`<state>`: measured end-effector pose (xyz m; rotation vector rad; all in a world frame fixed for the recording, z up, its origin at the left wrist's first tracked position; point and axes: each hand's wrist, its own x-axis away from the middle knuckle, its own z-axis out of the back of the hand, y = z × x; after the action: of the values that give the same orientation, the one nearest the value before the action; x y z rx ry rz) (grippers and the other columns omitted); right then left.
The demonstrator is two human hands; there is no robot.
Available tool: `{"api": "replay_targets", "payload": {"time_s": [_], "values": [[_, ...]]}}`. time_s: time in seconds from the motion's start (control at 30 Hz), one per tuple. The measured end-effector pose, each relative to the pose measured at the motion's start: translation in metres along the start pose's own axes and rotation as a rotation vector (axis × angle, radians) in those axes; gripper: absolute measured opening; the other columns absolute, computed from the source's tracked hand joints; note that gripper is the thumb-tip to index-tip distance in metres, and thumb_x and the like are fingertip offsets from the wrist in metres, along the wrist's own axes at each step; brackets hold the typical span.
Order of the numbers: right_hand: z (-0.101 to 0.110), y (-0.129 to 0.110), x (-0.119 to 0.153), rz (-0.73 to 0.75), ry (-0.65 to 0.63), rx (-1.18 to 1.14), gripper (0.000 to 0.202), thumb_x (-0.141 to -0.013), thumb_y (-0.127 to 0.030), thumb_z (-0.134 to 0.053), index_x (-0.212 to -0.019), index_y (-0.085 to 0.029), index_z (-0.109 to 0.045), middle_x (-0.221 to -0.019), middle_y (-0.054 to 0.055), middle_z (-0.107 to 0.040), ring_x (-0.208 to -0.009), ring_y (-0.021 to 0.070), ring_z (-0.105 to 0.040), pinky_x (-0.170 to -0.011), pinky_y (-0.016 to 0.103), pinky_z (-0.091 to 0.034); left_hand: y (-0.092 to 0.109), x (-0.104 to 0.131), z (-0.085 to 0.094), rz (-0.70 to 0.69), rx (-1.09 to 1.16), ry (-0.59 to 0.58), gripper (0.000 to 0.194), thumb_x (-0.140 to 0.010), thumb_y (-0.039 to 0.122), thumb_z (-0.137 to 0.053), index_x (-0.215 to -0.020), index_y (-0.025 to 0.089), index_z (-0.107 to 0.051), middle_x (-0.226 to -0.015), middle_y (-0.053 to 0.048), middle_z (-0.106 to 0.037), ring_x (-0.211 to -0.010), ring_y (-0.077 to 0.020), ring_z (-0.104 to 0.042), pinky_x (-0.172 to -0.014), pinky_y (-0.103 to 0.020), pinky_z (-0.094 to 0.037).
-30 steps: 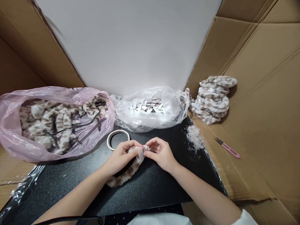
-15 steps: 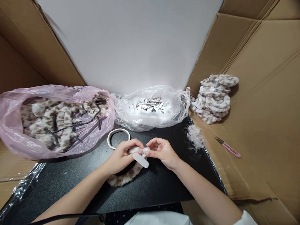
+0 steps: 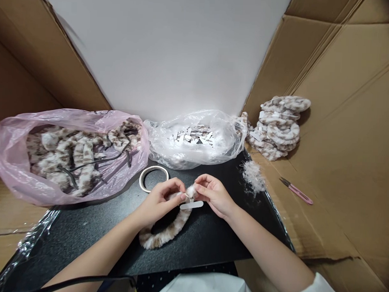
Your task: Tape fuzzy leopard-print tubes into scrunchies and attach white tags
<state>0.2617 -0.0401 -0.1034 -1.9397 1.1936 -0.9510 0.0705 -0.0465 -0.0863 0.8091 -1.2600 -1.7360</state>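
From the head camera, both hands meet over the dark counter. The left hand pinches the upper end of a furry leopard-print headband, fingers closed on the plush; the right hand nips that same tip, fingers narrow, with a small white tag jutting out just below them. The band curves down toward the person, its lower end resting on the counter. It looks light, soft and squashy over a stiffer core, best gripped near the tip. A tape roll lies just beyond the hands, near the pink bag and the clear bag.
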Motion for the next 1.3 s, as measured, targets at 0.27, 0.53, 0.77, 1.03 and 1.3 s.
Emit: {"api": "replay_targets", "payload": {"time_s": [0.27,0.53,0.77,1.03,1.3], "values": [[-0.003,0.005,0.001,0.243,-0.032,0.261,0.027,-0.058,-0.034,-0.085,-0.072,-0.018,-0.068,-0.075,0.000,-0.062,-0.071,0.0121,-0.056,-0.065,0.024,-0.047,-0.005,-0.003,-0.004,0.107,0.242,0.031,0.022,-0.084,0.037,-0.064,-0.085,0.016,-0.056,-0.071,0.002,-0.052,-0.061,-0.0090,-0.047,-0.055,-0.020,-0.045],[0.001,0.006,-0.002,0.317,0.140,0.254,0.026,-0.067,-0.043,-0.078,-0.066,-0.019,-0.067,-0.065,0.000,-0.063,-0.062,0.0128,-0.055,-0.062,0.026,-0.047,-0.008,-0.004,-0.006,0.286,0.204,-0.093,0.039,-0.085,0.054,-0.054,-0.080,0.016,-0.052,-0.064,0.003,-0.052,-0.048,-0.0068,-0.044,-0.045,-0.019,-0.034],[0.002,0.008,-0.004,0.233,0.066,0.198,0.036,-0.054,-0.036,-0.085,-0.081,-0.020,-0.068,-0.079,0.001,-0.068,-0.074,0.0161,-0.061,-0.073,0.031,-0.052,-0.012,-0.006,-0.008,0.331,0.328,-0.142,0.048,-0.079,0.064,-0.056,-0.071,0.018,-0.042,-0.054,0.010,-0.027,-0.045,-0.0048,-0.021,-0.041,-0.018,-0.016],[-0.003,0.016,0.002,0.570,0.062,0.612,0.003,-0.075,-0.022,-0.069,-0.078,-0.021,-0.070,-0.084,0.003,-0.063,-0.077,0.0165,-0.060,-0.070,0.029,-0.050,-0.015,-0.004,-0.012,0.386,0.450,-0.218,0.048,-0.077,0.063,-0.060,-0.073,0.019,-0.041,-0.055,0.011,-0.022,-0.047,-0.0048,-0.014,-0.042,-0.018,-0.012],[-0.004,0.018,0.009,0.825,0.124,0.950,0.020,-0.075,-0.011,-0.060,-0.084,-0.024,-0.073,-0.077,0.003,-0.067,-0.070,0.0168,-0.062,-0.065,0.029,-0.050,-0.011,-0.002,-0.012,0.478,0.578,-0.278,0.058,-0.081,0.074,-0.040,-0.077,0.017,-0.049,-0.057,0.005,-0.040,-0.045,-0.0062,-0.027,-0.044,-0.021,-0.023]]}}
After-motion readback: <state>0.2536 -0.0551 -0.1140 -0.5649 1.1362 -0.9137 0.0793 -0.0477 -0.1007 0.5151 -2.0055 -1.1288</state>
